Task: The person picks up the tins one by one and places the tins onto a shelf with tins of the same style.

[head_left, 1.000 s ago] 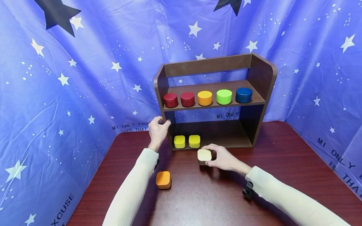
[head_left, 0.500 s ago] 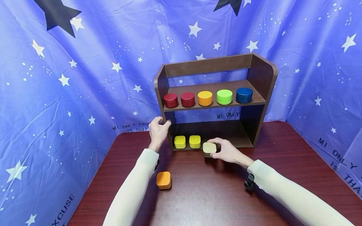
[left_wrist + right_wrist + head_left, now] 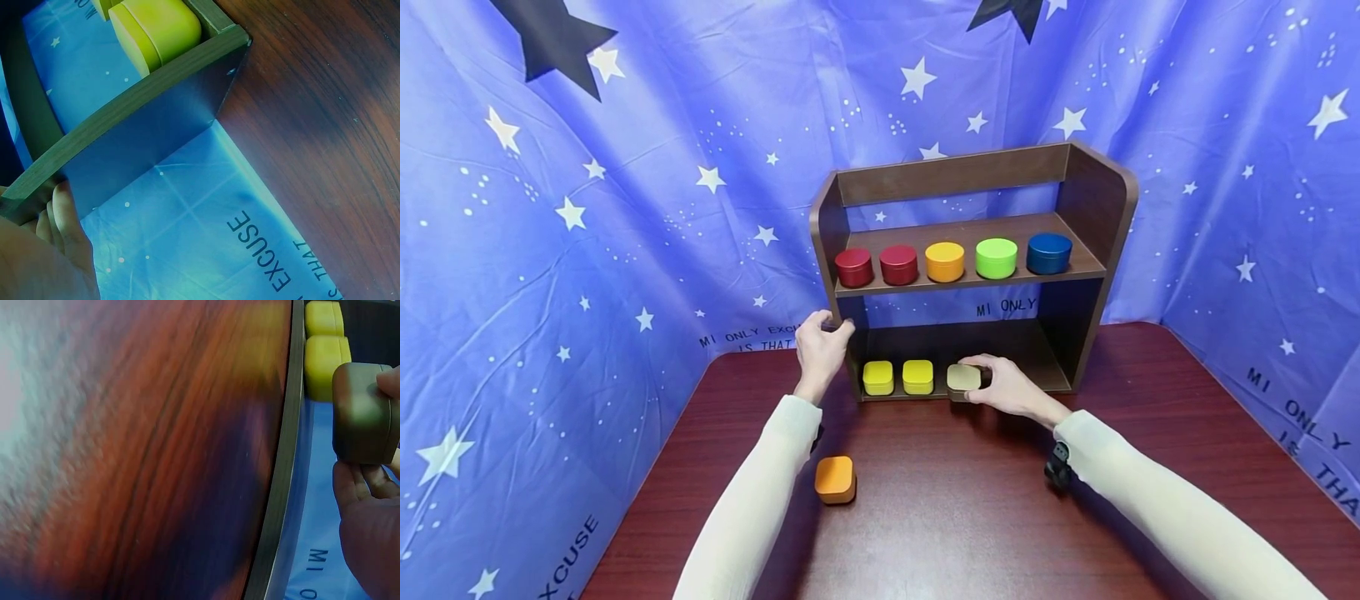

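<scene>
My right hand (image 3: 1011,390) pinches a beige-gold square tin (image 3: 964,377) between thumb and fingers at the front edge of the lower shelf. Two yellow square tins (image 3: 898,377) sit just left of it on that shelf. In the right wrist view the held tin (image 3: 362,415) looks brownish, and I cannot tell whether its base touches the board. My left hand (image 3: 822,350) grips the left side panel of the brown wooden rack (image 3: 955,179). The left wrist view has the fingers (image 3: 65,209) against that panel (image 3: 144,94), partly hidden behind it.
On the upper shelf stand several round tins: two red (image 3: 898,265), one orange (image 3: 944,262), one green (image 3: 996,258) and one blue (image 3: 1048,253). An orange square tin (image 3: 835,480) lies on the reddish table (image 3: 940,533) near my left forearm. A starry blue curtain (image 3: 700,208) surrounds the table.
My right hand has carried the beige-gold tin forward and a little to the right, from the table in front of the rack to the lower shelf. My left hand has stayed on the panel.
</scene>
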{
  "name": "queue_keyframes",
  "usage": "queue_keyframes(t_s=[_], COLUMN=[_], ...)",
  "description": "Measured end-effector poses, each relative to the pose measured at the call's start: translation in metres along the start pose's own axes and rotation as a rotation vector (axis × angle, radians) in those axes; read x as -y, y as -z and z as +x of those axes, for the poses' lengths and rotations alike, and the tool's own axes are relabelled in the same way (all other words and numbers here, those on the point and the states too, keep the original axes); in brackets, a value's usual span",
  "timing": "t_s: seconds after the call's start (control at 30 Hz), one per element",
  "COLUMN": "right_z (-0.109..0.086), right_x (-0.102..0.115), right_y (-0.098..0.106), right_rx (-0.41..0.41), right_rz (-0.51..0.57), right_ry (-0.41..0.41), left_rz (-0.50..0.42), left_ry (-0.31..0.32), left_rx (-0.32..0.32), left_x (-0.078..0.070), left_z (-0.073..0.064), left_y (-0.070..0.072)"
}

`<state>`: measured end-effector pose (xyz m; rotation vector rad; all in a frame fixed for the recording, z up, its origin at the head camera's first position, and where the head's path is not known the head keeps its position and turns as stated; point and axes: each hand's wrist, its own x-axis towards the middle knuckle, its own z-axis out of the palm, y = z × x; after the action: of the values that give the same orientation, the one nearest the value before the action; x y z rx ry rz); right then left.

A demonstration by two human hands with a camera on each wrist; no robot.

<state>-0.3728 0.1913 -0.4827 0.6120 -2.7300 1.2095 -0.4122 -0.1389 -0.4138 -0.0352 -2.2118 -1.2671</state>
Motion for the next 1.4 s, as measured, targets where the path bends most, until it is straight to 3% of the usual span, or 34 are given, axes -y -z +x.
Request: queue_keyframes(t_s=[0.57, 1.4], right_z=[0.017, 0.022], right_x=[-0.018, -0.032], right_y=[0.006, 0.000], right_rx=[0.048, 0.087], right_rz=[0.010, 0.048], right_ry=[-0.062, -0.099], left_rz=[-0.008, -0.006], left_ry=[-0.030, -0.016], left_rx=[-0.019, -0.022], left_x=[0.000, -0.001], left_z=[0.000, 0.000], left_y=[0.001, -0.001])
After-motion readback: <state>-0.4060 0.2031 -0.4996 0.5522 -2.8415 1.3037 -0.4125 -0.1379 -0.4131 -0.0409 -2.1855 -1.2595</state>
